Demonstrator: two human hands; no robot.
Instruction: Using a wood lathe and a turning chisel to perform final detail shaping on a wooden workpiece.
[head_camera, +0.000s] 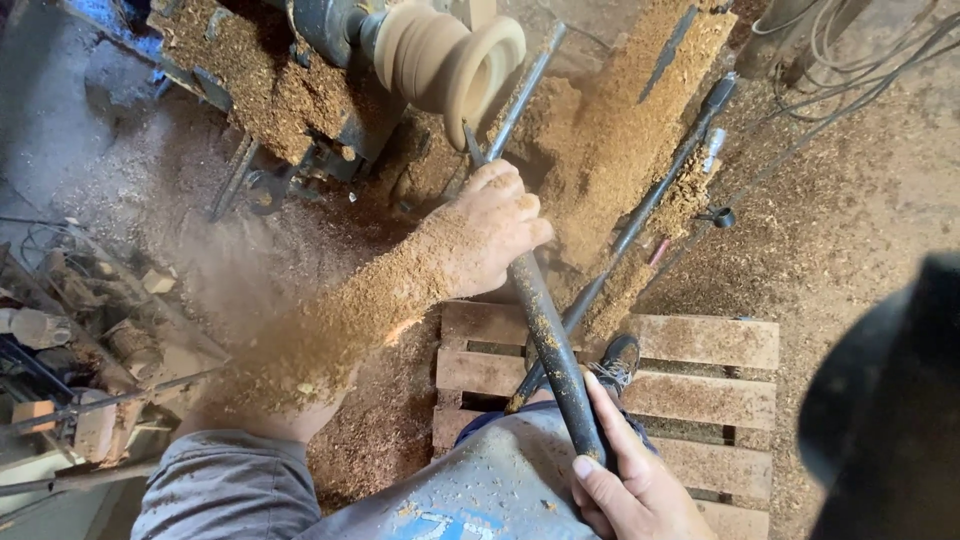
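Observation:
A pale turned wooden piece (447, 55) with ringed grooves is mounted on a lathe (325, 25) at the top. My left hand (487, 228), its forearm coated in sawdust, grips the forward part of a long dark turning tool (545, 335) just below the wood. The tool's metal tip (472, 148) reaches up to the piece's rim. My right hand (625, 478) holds the tool's handle end low in the view, near my hip.
Sawdust heaps cover the lathe bed (620, 120) and floor. A second long dark tool (640, 215) leans diagonally to the right. My shoe (617, 362) rests on a wooden pallet (700, 345). Wood scraps and metal rods (70, 400) lie at left. Cables (860, 60) run top right.

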